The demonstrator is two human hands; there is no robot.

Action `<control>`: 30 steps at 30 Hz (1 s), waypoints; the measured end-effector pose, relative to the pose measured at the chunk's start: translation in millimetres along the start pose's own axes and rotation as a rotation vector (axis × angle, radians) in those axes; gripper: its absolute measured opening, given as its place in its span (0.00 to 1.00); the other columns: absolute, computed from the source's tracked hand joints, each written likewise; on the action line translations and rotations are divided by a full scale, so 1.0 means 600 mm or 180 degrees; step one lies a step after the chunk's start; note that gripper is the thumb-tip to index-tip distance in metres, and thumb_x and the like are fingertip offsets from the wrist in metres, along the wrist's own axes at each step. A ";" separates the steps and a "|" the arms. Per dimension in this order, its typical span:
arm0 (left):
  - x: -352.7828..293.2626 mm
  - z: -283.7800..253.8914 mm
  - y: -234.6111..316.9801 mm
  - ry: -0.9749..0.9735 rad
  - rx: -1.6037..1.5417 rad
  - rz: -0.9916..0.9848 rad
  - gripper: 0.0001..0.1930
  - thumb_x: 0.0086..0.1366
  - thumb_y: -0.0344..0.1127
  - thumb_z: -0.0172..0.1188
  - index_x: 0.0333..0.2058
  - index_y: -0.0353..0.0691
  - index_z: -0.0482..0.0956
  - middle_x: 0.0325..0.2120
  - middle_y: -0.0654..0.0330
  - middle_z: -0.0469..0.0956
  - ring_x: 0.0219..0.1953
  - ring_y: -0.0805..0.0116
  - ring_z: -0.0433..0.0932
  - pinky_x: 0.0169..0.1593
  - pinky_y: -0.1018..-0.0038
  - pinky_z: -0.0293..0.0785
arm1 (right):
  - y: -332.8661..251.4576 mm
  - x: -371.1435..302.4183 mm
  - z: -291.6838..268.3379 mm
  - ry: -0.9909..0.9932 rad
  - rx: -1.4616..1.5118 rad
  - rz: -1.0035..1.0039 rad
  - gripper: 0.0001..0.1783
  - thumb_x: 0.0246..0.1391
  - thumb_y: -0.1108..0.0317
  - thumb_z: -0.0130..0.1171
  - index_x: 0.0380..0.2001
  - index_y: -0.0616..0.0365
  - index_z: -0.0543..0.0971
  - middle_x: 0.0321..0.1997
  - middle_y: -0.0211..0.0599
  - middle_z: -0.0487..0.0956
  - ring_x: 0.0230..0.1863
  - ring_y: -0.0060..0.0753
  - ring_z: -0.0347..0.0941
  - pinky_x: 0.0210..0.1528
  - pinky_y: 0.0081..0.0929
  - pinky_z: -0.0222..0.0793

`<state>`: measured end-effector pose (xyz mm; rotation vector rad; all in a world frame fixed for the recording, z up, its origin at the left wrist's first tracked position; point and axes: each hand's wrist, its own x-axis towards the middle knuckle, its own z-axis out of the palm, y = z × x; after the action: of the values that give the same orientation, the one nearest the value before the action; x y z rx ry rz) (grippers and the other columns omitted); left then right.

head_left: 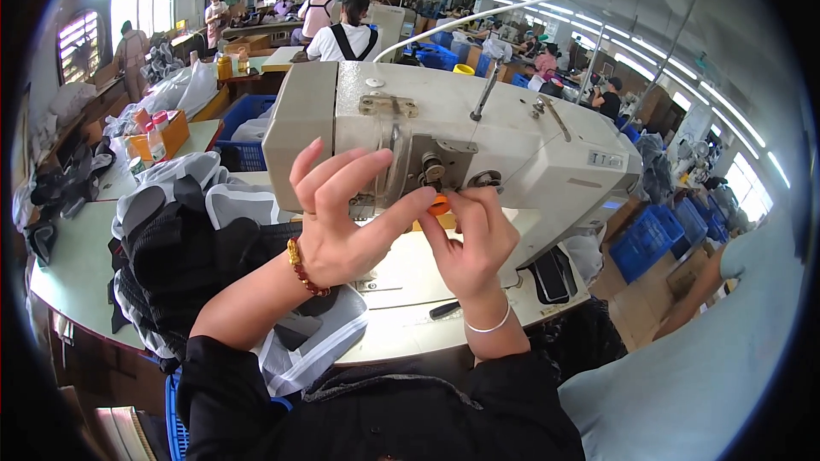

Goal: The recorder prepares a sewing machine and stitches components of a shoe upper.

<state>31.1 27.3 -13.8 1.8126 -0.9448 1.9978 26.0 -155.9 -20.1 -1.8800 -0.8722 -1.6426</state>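
Both hands meet at a small orange piece (439, 204) held up in front of the face of the sewing machine (512, 145), just below its tension knobs. The left hand (342, 222) pinches it from nine o'clock with thumb and one finger, while its other fingers fan out loosely upward; a beaded bracelet (306, 269) circles that wrist. The right hand (470, 243) closes on the same piece from four o'clock, fingers curled around its edge, with a thin silver bangle (489, 326) on its wrist. What the orange piece is exactly cannot be told, since the fingers hide most of it. Beneath the hands lies the pale table (401, 324), with a dark phone (551, 276) at three o'clock from the right wrist. At nine o'clock from the left forearm sits a heap of black and grey fabric (179, 239). Farther off, at twelve o'clock, a person in a white top (346, 38) sits with their back turned, and blue crates (653, 239) stand at three o'clock.
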 end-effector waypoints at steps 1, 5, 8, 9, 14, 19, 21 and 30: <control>0.000 -0.002 0.001 0.0003 0.0005 -0.0011 0.19 0.51 0.36 0.71 0.43 0.63 0.87 0.53 0.63 0.72 0.54 0.62 0.70 0.67 0.52 0.55 | 0.000 0.008 -0.006 -0.0154 -0.0381 -0.0165 0.17 0.43 0.65 0.78 0.30 0.58 0.78 0.25 0.33 0.73 0.19 0.34 0.71 0.17 0.28 0.62; -0.001 -0.012 0.004 -0.0193 -0.0210 -0.0082 0.20 0.49 0.33 0.68 0.44 0.58 0.87 0.52 0.61 0.75 0.53 0.61 0.72 0.66 0.52 0.57 | -0.013 0.021 -0.014 -0.0556 -0.0756 -0.0086 0.20 0.44 0.56 0.77 0.24 0.56 0.76 0.21 0.31 0.71 0.17 0.35 0.69 0.16 0.29 0.59; -0.011 -0.019 0.004 -0.0195 -0.0339 -0.0206 0.21 0.49 0.31 0.66 0.44 0.55 0.86 0.51 0.60 0.77 0.52 0.60 0.73 0.65 0.52 0.58 | -0.015 0.005 -0.035 -0.0941 -0.0684 0.0212 0.18 0.44 0.58 0.77 0.26 0.57 0.78 0.23 0.31 0.72 0.18 0.34 0.70 0.17 0.28 0.61; -0.016 -0.022 0.006 -0.0182 -0.0344 -0.0264 0.21 0.49 0.29 0.65 0.45 0.54 0.86 0.50 0.59 0.77 0.51 0.60 0.73 0.65 0.51 0.58 | -0.015 0.008 -0.031 -0.0967 -0.0673 0.0178 0.18 0.44 0.58 0.77 0.26 0.57 0.78 0.23 0.31 0.72 0.18 0.34 0.70 0.17 0.28 0.61; -0.043 -0.045 0.011 -0.0184 -0.0359 -0.0602 0.21 0.50 0.26 0.64 0.46 0.50 0.85 0.51 0.55 0.76 0.51 0.57 0.73 0.64 0.50 0.58 | -0.004 0.008 -0.018 -0.0390 -0.0518 -0.0274 0.21 0.44 0.62 0.79 0.37 0.59 0.79 0.28 0.32 0.75 0.20 0.34 0.72 0.20 0.28 0.64; -0.072 -0.073 0.011 -0.0367 -0.0292 -0.0913 0.21 0.49 0.23 0.62 0.45 0.41 0.81 0.51 0.47 0.74 0.53 0.49 0.71 0.65 0.46 0.57 | -0.023 0.005 -0.030 -0.0566 -0.0483 0.0073 0.24 0.44 0.62 0.79 0.40 0.59 0.79 0.26 0.35 0.74 0.19 0.35 0.71 0.20 0.28 0.64; -0.082 -0.075 0.014 -0.0305 -0.0389 -0.1114 0.20 0.49 0.23 0.62 0.43 0.40 0.82 0.51 0.47 0.73 0.54 0.48 0.70 0.65 0.46 0.57 | -0.015 0.006 -0.014 -0.0443 -0.0285 0.0003 0.24 0.42 0.59 0.80 0.37 0.59 0.78 0.23 0.35 0.73 0.19 0.36 0.71 0.20 0.29 0.64; -0.149 -0.084 0.032 -0.0653 -0.0370 -0.1405 0.17 0.48 0.24 0.68 0.39 0.44 0.84 0.44 0.54 0.76 0.49 0.55 0.74 0.62 0.50 0.59 | -0.016 0.014 -0.017 -0.0572 -0.0530 -0.0038 0.23 0.44 0.59 0.79 0.37 0.59 0.78 0.24 0.36 0.75 0.21 0.39 0.74 0.23 0.30 0.68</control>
<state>-4.5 64.2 -105.0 1.9784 -0.6241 1.4852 12.9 -155.4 -10.5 -2.1673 -0.8410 -1.6155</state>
